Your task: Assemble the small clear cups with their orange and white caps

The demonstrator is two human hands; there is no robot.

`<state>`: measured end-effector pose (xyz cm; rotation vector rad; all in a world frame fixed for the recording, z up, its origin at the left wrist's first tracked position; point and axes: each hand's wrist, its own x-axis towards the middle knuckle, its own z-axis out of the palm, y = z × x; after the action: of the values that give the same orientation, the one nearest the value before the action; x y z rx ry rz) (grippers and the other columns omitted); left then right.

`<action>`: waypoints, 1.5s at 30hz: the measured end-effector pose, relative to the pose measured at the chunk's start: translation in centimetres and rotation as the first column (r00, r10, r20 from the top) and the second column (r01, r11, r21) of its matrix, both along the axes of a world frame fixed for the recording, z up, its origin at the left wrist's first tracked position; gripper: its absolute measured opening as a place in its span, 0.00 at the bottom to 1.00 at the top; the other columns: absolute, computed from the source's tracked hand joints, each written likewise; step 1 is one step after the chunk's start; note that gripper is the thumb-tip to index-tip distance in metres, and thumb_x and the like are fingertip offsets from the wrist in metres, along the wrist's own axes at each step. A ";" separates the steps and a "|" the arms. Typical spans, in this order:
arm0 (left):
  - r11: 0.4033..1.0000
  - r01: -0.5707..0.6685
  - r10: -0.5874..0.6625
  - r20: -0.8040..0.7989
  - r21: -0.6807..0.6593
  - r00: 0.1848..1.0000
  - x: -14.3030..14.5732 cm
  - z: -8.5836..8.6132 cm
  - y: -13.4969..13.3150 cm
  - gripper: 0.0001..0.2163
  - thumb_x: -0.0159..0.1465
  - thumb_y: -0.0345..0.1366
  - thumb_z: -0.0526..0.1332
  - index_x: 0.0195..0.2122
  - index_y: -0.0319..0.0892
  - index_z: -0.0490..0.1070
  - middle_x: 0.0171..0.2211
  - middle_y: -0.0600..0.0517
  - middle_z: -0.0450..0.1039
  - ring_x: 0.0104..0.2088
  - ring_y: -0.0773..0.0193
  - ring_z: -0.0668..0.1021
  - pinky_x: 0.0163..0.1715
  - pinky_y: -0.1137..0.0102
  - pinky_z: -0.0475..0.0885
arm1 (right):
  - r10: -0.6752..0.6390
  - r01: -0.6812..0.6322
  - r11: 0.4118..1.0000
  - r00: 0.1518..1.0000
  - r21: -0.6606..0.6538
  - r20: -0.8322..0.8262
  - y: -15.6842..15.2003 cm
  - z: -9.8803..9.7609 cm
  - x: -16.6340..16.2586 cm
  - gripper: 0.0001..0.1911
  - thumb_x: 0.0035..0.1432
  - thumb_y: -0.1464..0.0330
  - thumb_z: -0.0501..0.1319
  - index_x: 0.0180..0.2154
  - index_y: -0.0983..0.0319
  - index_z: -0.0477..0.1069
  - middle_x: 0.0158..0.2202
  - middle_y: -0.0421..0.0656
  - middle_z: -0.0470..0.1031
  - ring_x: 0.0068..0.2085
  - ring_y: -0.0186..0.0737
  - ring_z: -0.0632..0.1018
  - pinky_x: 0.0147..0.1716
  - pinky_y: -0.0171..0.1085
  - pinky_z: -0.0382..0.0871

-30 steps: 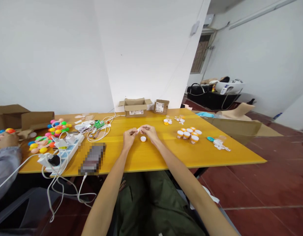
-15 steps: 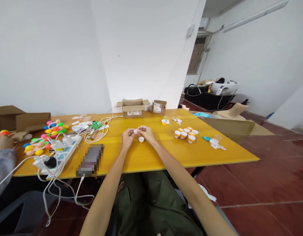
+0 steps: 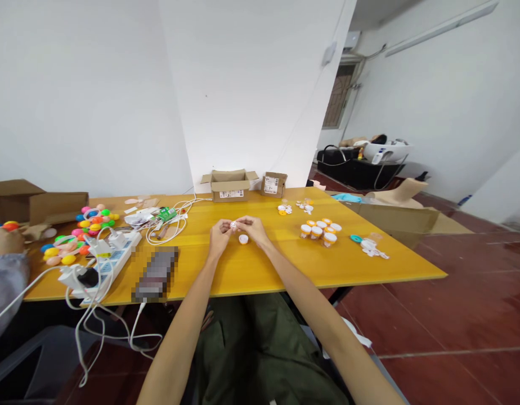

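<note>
Both my hands meet over the middle of the yellow table [image 3: 285, 270]. My left hand [image 3: 220, 235] and my right hand [image 3: 252, 228] pinch a small white perforated disc [image 3: 233, 225] between their fingertips. Just below the fingers a small orange-and-white cap [image 3: 243, 239] lies on the table. To the right stands a cluster of small orange-and-white jars [image 3: 320, 229]. More caps and small parts [image 3: 294, 208] lie farther back.
Two cardboard boxes [image 3: 229, 185] stand at the far edge. A white power strip with plugs and cables [image 3: 102, 261] and a blurred flat object [image 3: 155, 274] lie at left. Colourful balls [image 3: 89, 225] sit far left, near another person's sleeve [image 3: 4, 281]. White parts and a teal ring [image 3: 367, 244] lie at right.
The view shifted slightly. My hands stay together on the white disc with little movement.
</note>
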<state>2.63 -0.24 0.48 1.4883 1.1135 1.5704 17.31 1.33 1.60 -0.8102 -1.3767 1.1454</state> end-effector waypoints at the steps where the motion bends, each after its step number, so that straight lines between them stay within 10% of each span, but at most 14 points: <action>1: 1.000 0.003 -0.003 0.001 -0.004 1.000 0.0 0.1 -0.1 0.10 0.49 0.32 0.71 0.32 0.42 0.74 0.29 0.52 0.80 0.32 0.61 0.82 0.38 0.66 0.77 | 0.004 -0.004 1.000 1.000 -0.008 -0.009 0.0 0.1 0.0 0.13 0.40 0.59 0.73 0.27 0.60 0.78 0.29 0.42 0.81 0.32 0.42 0.81 0.37 0.41 0.77; 45: 0.996 0.083 -0.081 0.138 -0.015 0.987 0.3 1.3 -1.2 0.12 0.47 0.40 0.74 0.29 0.41 0.77 0.28 0.50 0.81 0.30 0.61 0.81 0.39 0.64 0.77 | 0.039 -0.047 0.997 0.993 0.069 0.107 1.0 -0.5 0.6 0.10 0.42 0.61 0.71 0.28 0.60 0.81 0.28 0.42 0.82 0.30 0.41 0.80 0.33 0.39 0.75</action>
<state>2.93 -1.46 1.80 1.3731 0.9756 1.5743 17.91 2.28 1.05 -0.8029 -1.5206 1.0931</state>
